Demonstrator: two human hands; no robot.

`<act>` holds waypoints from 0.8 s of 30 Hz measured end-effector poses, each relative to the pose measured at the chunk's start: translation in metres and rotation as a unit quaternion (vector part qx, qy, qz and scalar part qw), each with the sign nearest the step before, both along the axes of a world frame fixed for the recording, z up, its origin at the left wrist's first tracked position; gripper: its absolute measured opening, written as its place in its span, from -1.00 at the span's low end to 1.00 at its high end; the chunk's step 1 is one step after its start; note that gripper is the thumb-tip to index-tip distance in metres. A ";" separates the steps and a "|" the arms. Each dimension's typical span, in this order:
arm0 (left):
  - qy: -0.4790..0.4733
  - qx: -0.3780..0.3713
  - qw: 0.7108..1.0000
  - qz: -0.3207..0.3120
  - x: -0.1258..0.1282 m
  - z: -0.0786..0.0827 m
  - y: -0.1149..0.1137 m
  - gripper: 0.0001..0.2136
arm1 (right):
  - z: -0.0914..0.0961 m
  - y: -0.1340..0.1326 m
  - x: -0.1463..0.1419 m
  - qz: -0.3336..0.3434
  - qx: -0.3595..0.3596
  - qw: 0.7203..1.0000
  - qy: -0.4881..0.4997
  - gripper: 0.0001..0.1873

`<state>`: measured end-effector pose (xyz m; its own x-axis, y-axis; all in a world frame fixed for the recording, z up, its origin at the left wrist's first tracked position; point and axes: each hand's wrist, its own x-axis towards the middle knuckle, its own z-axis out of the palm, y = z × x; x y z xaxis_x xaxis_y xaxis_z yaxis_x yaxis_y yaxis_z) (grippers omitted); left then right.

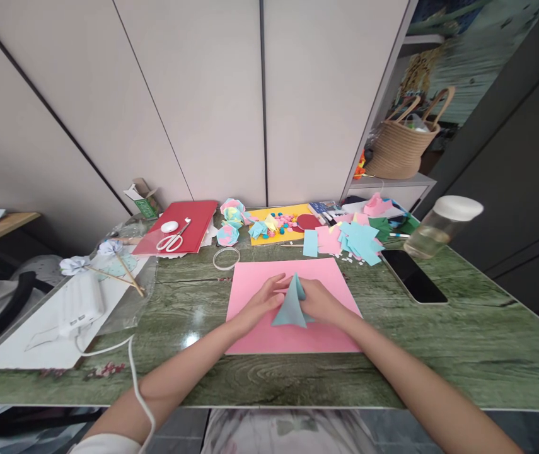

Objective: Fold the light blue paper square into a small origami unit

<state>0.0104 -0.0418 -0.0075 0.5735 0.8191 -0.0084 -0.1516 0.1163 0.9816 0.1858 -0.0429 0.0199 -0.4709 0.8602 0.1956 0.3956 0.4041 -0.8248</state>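
Note:
A folded blue-green sheet of paper (292,308) stands up in a pointed, cone-like shape over the pink sheet (250,334). My right hand (319,299) grips it from the right, with the fingertips partly hidden behind the fold. To the left, my left hand (262,301) has its fingers stretched out and the thumb apart from them. Its thumb tip reaches the paper's left edge; whether it presses there I cannot tell.
Behind lie loose paper squares (359,241), a yellow sheet with pom-poms (255,238), paper balls (228,235) and a tape roll (226,258). Scissors (173,239) rest on a red folder (198,217). A phone (413,276) and bottle (432,230) stand right; a power bank (80,302) lies left.

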 end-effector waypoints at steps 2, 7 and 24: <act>-0.008 -0.008 1.000 -0.020 0.002 0.000 -0.004 -0.45 | 0.000 -0.004 -0.004 0.015 0.017 1.000 -0.018 -0.69; -0.021 -0.039 0.999 -0.011 0.006 0.003 -0.008 -0.42 | -0.007 -0.008 -0.007 -0.007 0.031 0.997 -0.069 -0.74; -0.088 -0.094 0.990 -0.055 0.011 0.009 -0.015 -0.43 | -0.013 0.000 -0.003 -0.063 -0.048 0.996 0.050 -0.89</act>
<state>0.0217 -0.0571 0.0016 0.6653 0.7450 -0.0476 -0.2943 0.3204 0.9004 0.1824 -0.0428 0.0072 -0.3394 0.9285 0.1506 0.3515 0.2737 -0.8953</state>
